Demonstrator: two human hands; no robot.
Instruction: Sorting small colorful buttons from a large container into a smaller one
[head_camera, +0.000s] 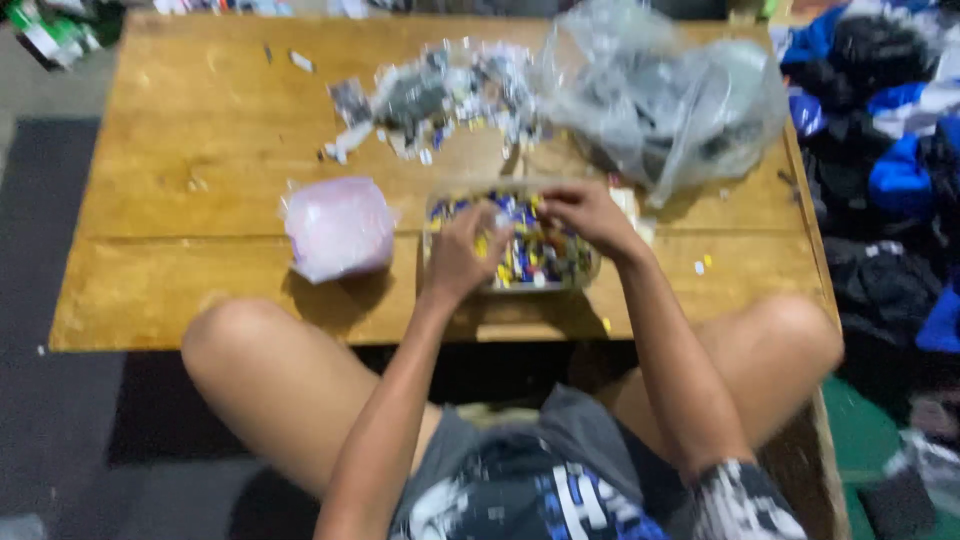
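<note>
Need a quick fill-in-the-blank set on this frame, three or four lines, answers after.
1. Both hands, the left hand and the right hand, are over a clear tray of small ____ pieces.
2. The pink bag lies to the ____ of the tray.
3. Everything sits on a low ____ table.
4. The big clear plastic bag lies at the table's far ____ corner.

Answers: colourful; left; wooden; right
</note>
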